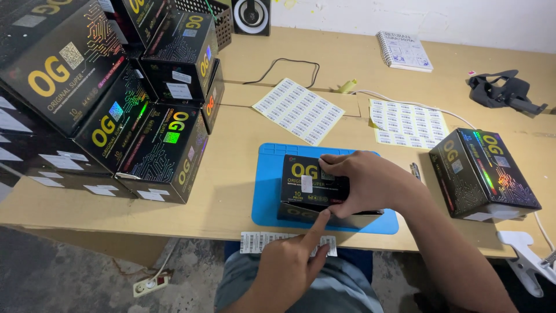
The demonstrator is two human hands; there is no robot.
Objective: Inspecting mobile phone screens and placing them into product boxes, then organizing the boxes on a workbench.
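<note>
A black box (306, 188) with gold lettering sits on a blue mat (267, 191) at the table's front edge. My right hand (365, 182) grips the box's right end, fingers over its top. A small white sticker (307, 184) sits on the box's top face. My left hand (289, 266) points its index finger up at the box's front lower edge, the other fingers curled. A strip of white barcode labels (258, 240) lies on my lap just below the table edge, partly behind my left hand.
Stacked black boxes (116, 98) fill the table's left. Another black box (483, 174) stands at the right. Two label sheets (298, 110) (408, 123) lie behind the mat. A notebook (404, 51), a speaker (251, 15), a black strap (504, 91) and cables lie farther back.
</note>
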